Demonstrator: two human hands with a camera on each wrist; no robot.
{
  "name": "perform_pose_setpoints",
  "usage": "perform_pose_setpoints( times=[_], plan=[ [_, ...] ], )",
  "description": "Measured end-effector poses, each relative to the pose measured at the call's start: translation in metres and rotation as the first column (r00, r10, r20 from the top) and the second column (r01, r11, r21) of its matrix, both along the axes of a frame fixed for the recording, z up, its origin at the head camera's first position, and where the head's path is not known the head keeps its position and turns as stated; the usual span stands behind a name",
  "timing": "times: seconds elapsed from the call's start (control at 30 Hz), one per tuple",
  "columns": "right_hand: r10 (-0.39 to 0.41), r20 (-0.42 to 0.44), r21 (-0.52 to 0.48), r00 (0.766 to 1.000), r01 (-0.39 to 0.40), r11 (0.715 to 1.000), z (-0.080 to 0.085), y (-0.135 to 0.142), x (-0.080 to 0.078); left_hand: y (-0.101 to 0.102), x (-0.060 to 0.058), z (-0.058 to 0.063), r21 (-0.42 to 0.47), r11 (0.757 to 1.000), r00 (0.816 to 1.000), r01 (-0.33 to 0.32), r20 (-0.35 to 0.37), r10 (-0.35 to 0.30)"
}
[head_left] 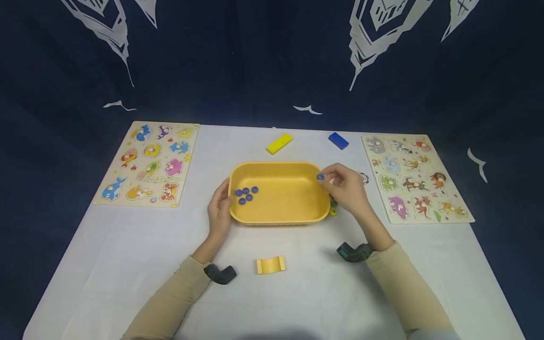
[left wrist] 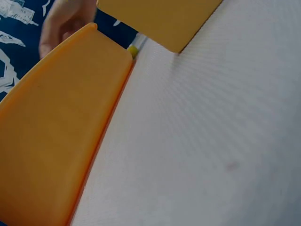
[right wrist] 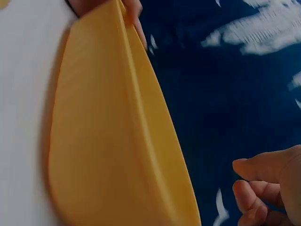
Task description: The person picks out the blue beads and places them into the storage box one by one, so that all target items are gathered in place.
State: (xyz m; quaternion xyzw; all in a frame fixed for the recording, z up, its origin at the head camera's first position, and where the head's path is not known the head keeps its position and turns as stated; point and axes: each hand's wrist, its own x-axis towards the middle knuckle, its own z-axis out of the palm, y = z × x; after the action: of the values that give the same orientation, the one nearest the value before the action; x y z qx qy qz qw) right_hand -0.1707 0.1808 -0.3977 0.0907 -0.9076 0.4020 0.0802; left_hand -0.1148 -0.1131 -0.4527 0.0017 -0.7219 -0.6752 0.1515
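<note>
A yellow tray (head_left: 278, 218) stands mid-table, with several small blue rings (head_left: 245, 191) lying in its left part. My left hand (head_left: 218, 212) holds the tray's left end, thumb by the rim; the right wrist view shows those fingers (right wrist: 134, 9) at the far end of the tray (right wrist: 94, 127). Above the tray's right rim, my right hand (head_left: 346, 189) pinches another blue ring (head_left: 320, 176) between thumb and fingertips. Partly hidden under that hand, small green and yellow pieces (head_left: 333, 212) lie beside the tray.
A yellow curved block (head_left: 270, 265) lies in front of the tray. Behind it lie a yellow block (head_left: 279, 144) and a blue block (head_left: 338, 140). Animal puzzle boards flank it left (head_left: 146, 165) and right (head_left: 418, 179). A small round patterned piece (head_left: 364, 178) shows past the right hand.
</note>
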Motion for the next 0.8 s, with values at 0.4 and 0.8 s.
perform_pose_setpoints(
  times=[0.4,0.8],
  plan=[
    [0.25,0.308,0.202,0.918,-0.32,0.926,-0.016,-0.113,-0.028,0.0,0.0,0.001,0.028,1.0,1.0,0.006,-0.002,-0.006],
    [0.326,0.337,0.086,0.883,-0.374,0.924,-0.026,-0.121,-0.021,-0.002,-0.001,-0.003,0.001,1.0,1.0,-0.002,0.028,0.002]
  ],
)
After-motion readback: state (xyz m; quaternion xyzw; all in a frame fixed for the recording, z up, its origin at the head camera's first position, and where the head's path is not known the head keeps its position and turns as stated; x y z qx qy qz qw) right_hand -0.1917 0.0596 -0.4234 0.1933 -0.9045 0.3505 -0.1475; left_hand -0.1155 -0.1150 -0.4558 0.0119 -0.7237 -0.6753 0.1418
